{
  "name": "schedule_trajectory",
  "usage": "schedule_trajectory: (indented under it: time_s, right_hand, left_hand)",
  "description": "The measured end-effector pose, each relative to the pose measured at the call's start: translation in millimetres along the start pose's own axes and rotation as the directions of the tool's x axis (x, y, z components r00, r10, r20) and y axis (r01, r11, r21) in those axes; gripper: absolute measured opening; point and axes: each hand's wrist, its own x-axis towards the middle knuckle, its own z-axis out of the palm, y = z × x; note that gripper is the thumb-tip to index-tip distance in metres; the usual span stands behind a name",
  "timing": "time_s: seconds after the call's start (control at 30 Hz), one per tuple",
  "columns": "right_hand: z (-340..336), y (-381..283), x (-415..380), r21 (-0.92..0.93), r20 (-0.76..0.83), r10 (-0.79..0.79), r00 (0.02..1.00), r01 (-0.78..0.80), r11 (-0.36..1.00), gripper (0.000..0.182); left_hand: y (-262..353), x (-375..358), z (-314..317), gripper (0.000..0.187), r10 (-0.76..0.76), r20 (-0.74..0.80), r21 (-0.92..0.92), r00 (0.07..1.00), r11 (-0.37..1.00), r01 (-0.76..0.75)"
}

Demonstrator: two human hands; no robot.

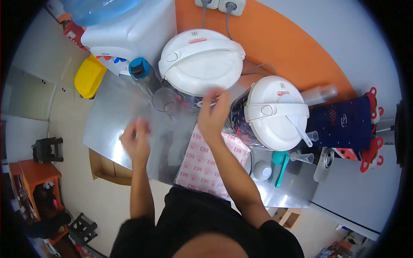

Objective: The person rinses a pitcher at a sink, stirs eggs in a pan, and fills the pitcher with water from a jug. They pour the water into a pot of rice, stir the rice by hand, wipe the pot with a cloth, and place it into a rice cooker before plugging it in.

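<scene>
My left hand [137, 139] hovers over the steel counter [101, 129], its fingers blurred by motion; whether it holds anything is too smeared to tell. My right hand [214, 114] is raised in front of the larger white-lidded rice cooker [206, 64], fingers bent and blurred, their contents unclear. Below my right hand, pink-and-white printed paper [206, 165] lies at the counter's front edge. Between my hands and farther back, a clear cup [164, 99] stands beside a bottle with a blue cap [144, 75]. A second white-lidded cooker [275, 116] is to the right, with a white spoon [300, 130] on its lid.
At the back left are a water dispenser [124, 36] and a yellow container [90, 77]. On the right are a teal scoop [282, 171], a white-capped bottle [262, 170] and a dark blue cloth item [340, 122]. Cords run to wall sockets [231, 6].
</scene>
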Motion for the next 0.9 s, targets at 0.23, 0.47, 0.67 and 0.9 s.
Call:
schedule_trajectory:
  time_s: [0.23,0.47,0.67,0.9]
  right_hand:
    - [-11,84,-63,-0.343,0.326,-0.144,0.934,0.259,0.903,0.034]
    - [-10,99,-77,-0.576,0.419,-0.166,0.893,0.402,0.711,0.050]
    - [-8,66,-104,-0.550,0.457,-0.124,0.881,0.390,0.738,0.055]
    - [76,-84,-356,0.218,0.856,-0.330,0.399,0.302,0.928,0.042]
  left_hand:
    - [-161,-215,-193,0.036,-0.466,-0.353,0.254,0.811,0.787,0.562]
    - [-189,-605,-293,0.024,-0.829,-0.510,-0.655,-0.230,0.201,0.729]
    - [-140,-751,-261,0.030,-0.879,-0.250,-0.836,-0.405,-0.015,0.548]
    - [-175,-704,-351,0.050,-0.612,-0.694,-0.709,-0.379,0.493,0.504]
